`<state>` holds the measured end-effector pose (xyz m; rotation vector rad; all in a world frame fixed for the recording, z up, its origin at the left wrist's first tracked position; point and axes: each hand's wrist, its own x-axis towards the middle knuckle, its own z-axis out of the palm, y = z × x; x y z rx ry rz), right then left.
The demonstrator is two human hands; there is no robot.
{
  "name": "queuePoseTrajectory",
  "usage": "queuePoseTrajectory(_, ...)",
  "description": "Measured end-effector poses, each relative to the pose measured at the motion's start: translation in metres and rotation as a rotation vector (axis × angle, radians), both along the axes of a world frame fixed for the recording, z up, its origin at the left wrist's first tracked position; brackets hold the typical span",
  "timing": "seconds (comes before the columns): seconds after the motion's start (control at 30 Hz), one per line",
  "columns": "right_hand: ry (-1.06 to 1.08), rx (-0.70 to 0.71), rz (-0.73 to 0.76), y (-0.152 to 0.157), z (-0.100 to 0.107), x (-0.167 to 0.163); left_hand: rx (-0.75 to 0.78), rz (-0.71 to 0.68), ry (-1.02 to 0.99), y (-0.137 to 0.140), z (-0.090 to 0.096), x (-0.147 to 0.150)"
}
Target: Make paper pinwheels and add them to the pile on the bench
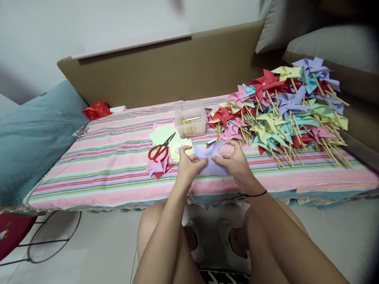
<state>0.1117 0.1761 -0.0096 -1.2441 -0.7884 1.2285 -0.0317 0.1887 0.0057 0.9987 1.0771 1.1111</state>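
Note:
Between my two hands is a purple sheet of pinwheel paper, its upper corners raised and its middle bent inward. My left hand grips its left side with thumb and fingers. On the other side my right hand pinches it, the thumb near the centre. Left of my hands lie red-handled scissors across a stack of pale green paper and yellow sheets. A folded pink and purple paper piece rests below the scissors. Just behind the purple paper a stapler-like metal object partly shows.
A clear plastic box with thin gold-coloured sticks stands behind the papers. Many finished pinwheels on sticks are heaped at the right. A red plastic bag and a white box lie at the back left on the striped cloth.

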Motion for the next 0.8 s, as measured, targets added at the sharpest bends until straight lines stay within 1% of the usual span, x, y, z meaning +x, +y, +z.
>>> queuePoseTrajectory(0.07,-0.042,-0.043,0.024,0.000,0.001,0.003,-0.015,-0.025,0.007,0.001,0.005,-0.005)
queuePoseTrajectory(0.13,-0.063,-0.096,0.085,0.000,0.002,0.004,0.011,-0.044,0.038,0.003,0.009,-0.012)
queuePoseTrajectory(0.17,-0.069,-0.119,0.124,-0.001,0.002,0.005,0.030,-0.074,0.067,0.004,0.010,-0.016)
queuePoseTrajectory(0.23,-0.098,-0.156,0.206,-0.002,0.003,0.006,0.057,-0.187,0.154,0.006,0.009,-0.023)
queuePoseTrajectory(0.33,-0.151,-0.179,0.323,-0.004,0.002,0.007,0.033,-0.359,0.294,0.007,0.005,-0.031)
queuePoseTrajectory(0.43,-0.178,-0.191,0.409,-0.004,0.000,0.008,0.009,-0.431,0.358,0.005,0.003,-0.032)
queuePoseTrajectory(0.53,-0.183,-0.191,0.440,-0.004,-0.002,0.008,0.020,-0.436,0.403,0.002,0.004,-0.028)
queuePoseTrajectory(0.63,-0.166,-0.189,0.433,-0.005,-0.003,0.008,0.022,-0.420,0.420,0.001,0.004,-0.025)
queuePoseTrajectory(0.73,-0.150,-0.178,0.433,-0.006,-0.003,0.009,0.004,-0.404,0.375,0.001,0.003,-0.025)
queuePoseTrajectory(0.8,-0.141,-0.138,0.425,-0.006,-0.001,0.009,-0.011,-0.371,0.317,0.002,0.004,-0.027)
